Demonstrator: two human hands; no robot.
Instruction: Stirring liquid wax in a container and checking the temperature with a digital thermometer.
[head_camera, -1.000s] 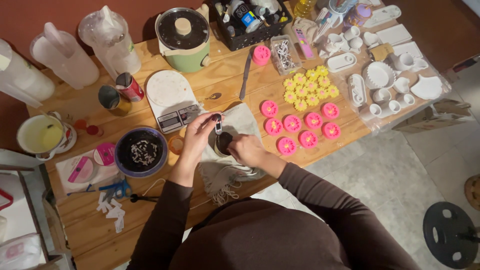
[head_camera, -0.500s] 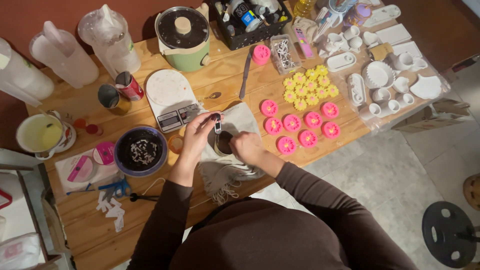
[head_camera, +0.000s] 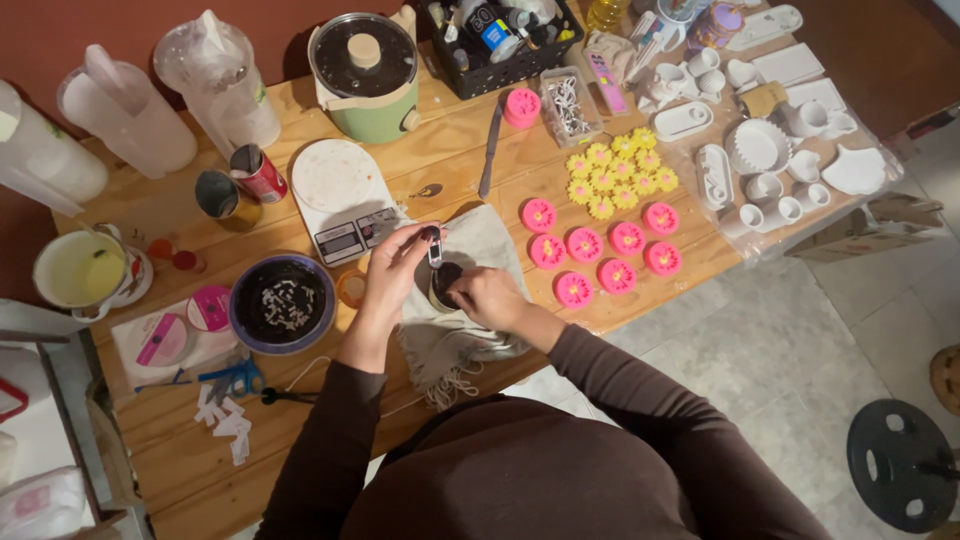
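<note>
The left hand (head_camera: 392, 272) pinches a small dark clip-like piece (head_camera: 436, 247) between its fingers (head_camera: 425, 236), holding it just above a small dark-filled tin (head_camera: 445, 283). The right hand (head_camera: 490, 297) rests at the tin's rim, its fingers curled close; whether they grip the tin or only steady it is hard to tell, as the hand covers that side. The tin stands on a beige cloth (head_camera: 480, 240) spread on the wooden desk (head_camera: 180, 440).

To the right lie seven pink flower moulds (head_camera: 585, 245) in two rows, with a cluster of about a dozen yellow flowers (head_camera: 618, 176) beyond them. To the left sit one dark bowl (head_camera: 283, 303) and one white kitchen scale (head_camera: 340, 200), then two open cans (head_camera: 240, 185). At the desk's far edge stands one green pot (head_camera: 367, 66). White dishes (head_camera: 770, 150) crowd the right end.
</note>
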